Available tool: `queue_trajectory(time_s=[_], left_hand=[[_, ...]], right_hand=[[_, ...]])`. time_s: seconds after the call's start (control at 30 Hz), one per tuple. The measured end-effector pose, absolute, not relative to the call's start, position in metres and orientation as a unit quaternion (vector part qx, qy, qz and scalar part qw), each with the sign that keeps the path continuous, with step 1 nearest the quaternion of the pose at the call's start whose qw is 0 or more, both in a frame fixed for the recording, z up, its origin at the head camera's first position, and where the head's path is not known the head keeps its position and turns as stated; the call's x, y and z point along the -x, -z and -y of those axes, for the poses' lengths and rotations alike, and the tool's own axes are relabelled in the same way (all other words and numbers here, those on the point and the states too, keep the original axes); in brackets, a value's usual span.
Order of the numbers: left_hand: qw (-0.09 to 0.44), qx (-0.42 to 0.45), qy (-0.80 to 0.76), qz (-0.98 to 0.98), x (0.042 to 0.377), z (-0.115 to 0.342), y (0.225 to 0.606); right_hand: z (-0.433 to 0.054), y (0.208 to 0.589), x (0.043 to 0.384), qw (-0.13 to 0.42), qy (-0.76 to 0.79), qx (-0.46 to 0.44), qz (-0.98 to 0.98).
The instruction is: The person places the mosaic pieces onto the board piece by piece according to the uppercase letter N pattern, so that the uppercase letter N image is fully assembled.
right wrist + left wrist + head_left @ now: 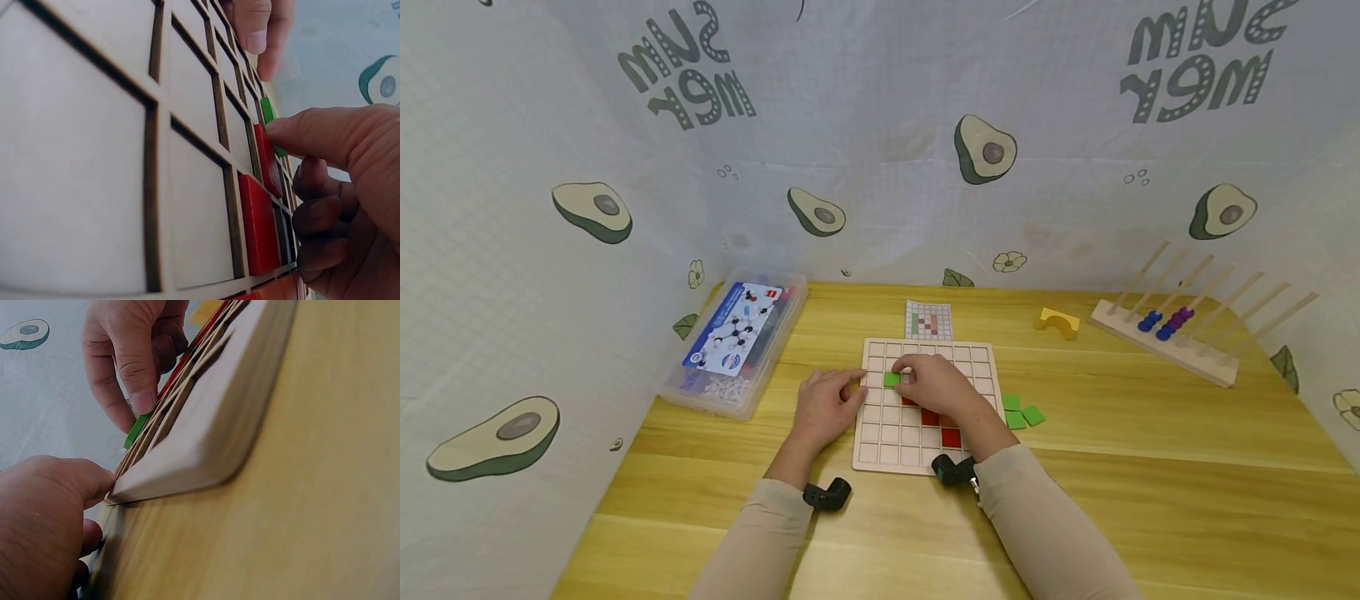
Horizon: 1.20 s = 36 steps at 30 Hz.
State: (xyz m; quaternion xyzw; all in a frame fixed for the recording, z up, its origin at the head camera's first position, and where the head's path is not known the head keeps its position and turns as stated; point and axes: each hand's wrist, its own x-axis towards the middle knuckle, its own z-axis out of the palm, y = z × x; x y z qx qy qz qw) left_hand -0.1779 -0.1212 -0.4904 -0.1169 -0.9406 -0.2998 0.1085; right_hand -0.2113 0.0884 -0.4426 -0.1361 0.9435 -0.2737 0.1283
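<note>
A wooden grid board [871, 435] lies on the table with red tiles [951, 437] in some cells. My right hand [936, 387] is over the board, pinching a green tile [892, 379] between thumb and forefinger. In the right wrist view the thumb meets the green tile [269, 111] just beyond a red tile [257, 225]. My left hand [829, 407] touches the board's left edge with its fingertips, its fingers loosely bent. The left wrist view has that hand [47, 519] at the board's corner. My right palm hides part of the grid.
Several loose green tiles [1015, 419] lie right of the board. A printed pattern card [928, 321] is behind it. At the left stands a clear plastic case [726, 350]; farther right are a yellow arch block [1058, 322] and a wooden peg rack [1180, 350] with beads.
</note>
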Motion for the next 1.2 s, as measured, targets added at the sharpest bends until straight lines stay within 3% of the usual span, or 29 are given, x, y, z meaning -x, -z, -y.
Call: queue_trajectory(time_s=[0.57,1.2], left_hand=[[0.103,0.116,0.299,0.941,0.18,0.121,0.492],[0.117,0.119,0.299,0.94,0.179,0.121,0.492]], right_hand=[[-0.101,0.427,0.199,0.119,0.307,0.128,-0.936],[-0.183,0.419,0.179,0.118,0.327,0.078,-0.935]])
